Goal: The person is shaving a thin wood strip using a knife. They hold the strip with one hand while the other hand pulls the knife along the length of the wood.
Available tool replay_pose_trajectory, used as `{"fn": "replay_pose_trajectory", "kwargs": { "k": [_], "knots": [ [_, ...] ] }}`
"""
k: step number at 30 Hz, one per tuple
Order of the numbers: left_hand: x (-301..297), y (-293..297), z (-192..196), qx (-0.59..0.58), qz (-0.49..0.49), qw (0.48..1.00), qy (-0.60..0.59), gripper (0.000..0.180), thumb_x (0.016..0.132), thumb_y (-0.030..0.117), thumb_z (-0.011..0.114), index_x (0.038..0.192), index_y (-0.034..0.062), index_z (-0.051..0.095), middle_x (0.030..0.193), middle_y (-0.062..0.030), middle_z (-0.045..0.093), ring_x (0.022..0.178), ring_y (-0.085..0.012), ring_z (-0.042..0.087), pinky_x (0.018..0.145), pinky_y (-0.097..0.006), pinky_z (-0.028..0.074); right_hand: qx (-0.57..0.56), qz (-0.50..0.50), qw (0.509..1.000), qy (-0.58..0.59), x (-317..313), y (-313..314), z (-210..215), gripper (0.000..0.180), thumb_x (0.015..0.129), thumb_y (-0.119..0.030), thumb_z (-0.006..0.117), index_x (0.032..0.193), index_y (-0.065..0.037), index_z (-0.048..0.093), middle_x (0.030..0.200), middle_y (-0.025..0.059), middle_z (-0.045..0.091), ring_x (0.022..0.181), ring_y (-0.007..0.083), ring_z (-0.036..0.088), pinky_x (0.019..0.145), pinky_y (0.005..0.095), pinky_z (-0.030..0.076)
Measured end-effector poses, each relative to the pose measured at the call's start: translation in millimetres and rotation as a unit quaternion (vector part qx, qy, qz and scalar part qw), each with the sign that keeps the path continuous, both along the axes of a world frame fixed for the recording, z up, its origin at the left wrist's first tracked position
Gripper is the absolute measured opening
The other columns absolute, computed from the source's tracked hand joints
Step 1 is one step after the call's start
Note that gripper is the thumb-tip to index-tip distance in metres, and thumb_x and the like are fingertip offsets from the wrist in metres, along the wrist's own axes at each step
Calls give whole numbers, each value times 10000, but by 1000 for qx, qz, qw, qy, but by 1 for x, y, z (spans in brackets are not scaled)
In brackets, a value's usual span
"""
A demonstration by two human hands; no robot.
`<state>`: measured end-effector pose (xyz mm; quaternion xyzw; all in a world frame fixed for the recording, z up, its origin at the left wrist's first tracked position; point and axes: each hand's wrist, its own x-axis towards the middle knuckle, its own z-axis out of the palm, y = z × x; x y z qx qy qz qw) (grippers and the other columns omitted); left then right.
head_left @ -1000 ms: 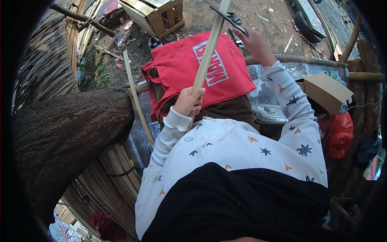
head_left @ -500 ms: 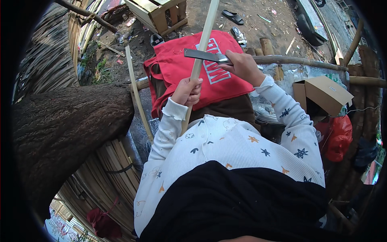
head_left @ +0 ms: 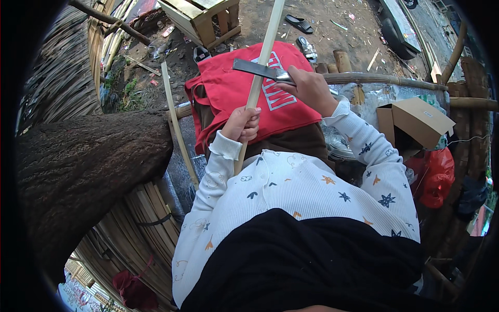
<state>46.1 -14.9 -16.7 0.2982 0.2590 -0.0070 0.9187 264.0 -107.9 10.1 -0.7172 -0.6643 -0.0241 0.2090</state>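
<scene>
My left hand is closed around a long pale bamboo strip, which slants from my waist up past the top of the view. In my right hand is a knife with a broad dark blade, gripped at its handle end. The blade lies across the strip, above my left hand; whether its edge bites into the strip I cannot tell. Beneath both, a red cloth bag with white lettering is spread over my lap.
Another bamboo strip leans at my left beside a thick dark trunk. Bundled strips stand lower left. At right are an open cardboard box and a red plastic bag. A wooden crate and sandals lie ahead.
My right hand and the knife have shifted slightly left and down toward me. My left hand has dropped slightly, still holding the strip.
</scene>
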Motion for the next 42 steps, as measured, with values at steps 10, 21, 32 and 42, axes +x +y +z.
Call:
{"fn": "replay_pose_trajectory", "kwargs": {
  "k": [10,21,32,42],
  "knots": [
    [1,-3,5,21,-7,1000,14,292,903,208,502,672,135,340,479,59,265,312,-34,242,278,-214,192,22,-6,1000,-16,10,0,0,413,767,-445,633,791,-61,483,603,87,540,520,264,569,460,359,438],
    [0,-1,2,12,-20,1000,10,322,901,219,505,651,134,322,474,57,264,309,-36,249,280,-221,192,10,-66,998,-11,15,7,-1,437,779,-478,614,758,-64,476,588,84,536,518,263,574,461,352,447],
    [-2,-3,4,-21,-24,999,-8,289,890,190,522,669,120,349,482,52,290,323,-34,249,285,-213,195,40,-95,994,37,39,18,10,441,772,-449,638,762,-35,486,619,140,573,560,326,582,482,393,437],
    [1,-10,15,32,-21,999,11,291,890,207,511,666,128,342,472,63,256,319,-32,247,287,-212,191,76,-113,990,21,64,26,9,438,806,-467,598,817,-38,511,620,140,558,567,342,570,488,404,427]
  ]
}}
